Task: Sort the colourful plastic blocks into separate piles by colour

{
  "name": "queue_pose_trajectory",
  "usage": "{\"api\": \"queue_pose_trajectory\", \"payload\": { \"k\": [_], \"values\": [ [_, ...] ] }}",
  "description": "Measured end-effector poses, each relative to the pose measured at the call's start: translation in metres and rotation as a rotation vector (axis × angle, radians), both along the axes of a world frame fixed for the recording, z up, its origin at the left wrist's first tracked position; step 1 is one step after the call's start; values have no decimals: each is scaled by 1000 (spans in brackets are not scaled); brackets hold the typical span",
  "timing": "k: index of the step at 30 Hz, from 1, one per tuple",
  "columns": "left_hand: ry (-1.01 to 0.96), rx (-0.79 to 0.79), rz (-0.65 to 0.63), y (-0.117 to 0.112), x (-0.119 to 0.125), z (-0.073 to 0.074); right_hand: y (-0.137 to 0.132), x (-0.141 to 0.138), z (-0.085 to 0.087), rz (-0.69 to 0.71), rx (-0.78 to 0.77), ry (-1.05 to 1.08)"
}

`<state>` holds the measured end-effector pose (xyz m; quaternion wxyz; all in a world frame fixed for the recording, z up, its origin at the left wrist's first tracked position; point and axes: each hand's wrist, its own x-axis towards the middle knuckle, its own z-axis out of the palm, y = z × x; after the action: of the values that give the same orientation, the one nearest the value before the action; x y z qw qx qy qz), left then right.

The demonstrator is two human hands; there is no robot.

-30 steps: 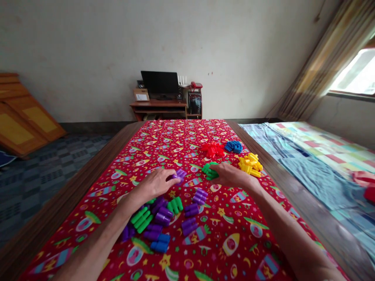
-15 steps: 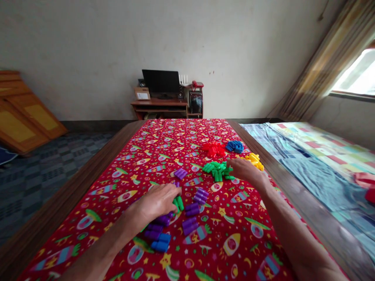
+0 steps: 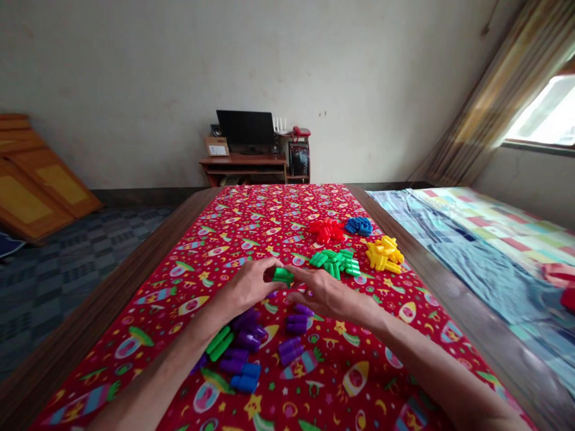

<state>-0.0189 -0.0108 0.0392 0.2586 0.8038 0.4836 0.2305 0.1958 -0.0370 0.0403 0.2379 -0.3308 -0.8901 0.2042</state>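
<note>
A green plastic block (image 3: 283,275) hangs just above the red patterned cloth (image 3: 251,221), pinched between both hands. My left hand (image 3: 249,287) grips its left end with thumb and fingers closed. My right hand (image 3: 321,293) touches its right end with fingertips closed on it. Below the hands lies a mixed heap of purple blocks (image 3: 245,338), green blocks (image 3: 220,344) and a blue block (image 3: 245,378). Farther off sit sorted piles: green (image 3: 335,262), yellow (image 3: 384,254), red (image 3: 326,230) and blue (image 3: 359,225).
The cloth covers a long wooden table (image 3: 103,299). A bed with a checked sheet (image 3: 476,239) runs along the right. A desk with a monitor (image 3: 246,129) stands at the far wall. Wooden panels (image 3: 36,179) lean at the left.
My left hand lifted a green block out of the mixed heap and raised it. My right hand came back from the green pile and met it at the block.
</note>
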Motion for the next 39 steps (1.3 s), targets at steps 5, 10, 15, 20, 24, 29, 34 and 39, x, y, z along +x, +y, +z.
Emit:
{"api": "queue_pose_trajectory", "payload": {
  "k": [5, 10, 15, 20, 24, 29, 34, 39],
  "values": [
    [-253, -20, -34, -6, 11, -8, 17, 7, -6, -212, -4, 106],
    [-149, 150, 29, 3, -7, 5, 47, 49, -1, -566, 172, -141],
    [56, 304, 86, 10, -33, 23, 65, 71, -17, -758, 100, -574],
    [182, 290, 104, 11, -39, 29, 61, 70, -14, -705, 51, -659],
    [283, 187, 102, 13, -51, 22, 52, 65, 5, -731, 78, -620],
    [401, 0, 25, -19, -96, -14, 45, 61, 19, -703, 122, -586],
    [423, 59, 35, -66, -122, -50, 40, 53, 21, -668, 141, -586],
    [253, 112, 68, -55, -103, -43, 31, 41, 26, -610, 135, -598]
  ]
}}
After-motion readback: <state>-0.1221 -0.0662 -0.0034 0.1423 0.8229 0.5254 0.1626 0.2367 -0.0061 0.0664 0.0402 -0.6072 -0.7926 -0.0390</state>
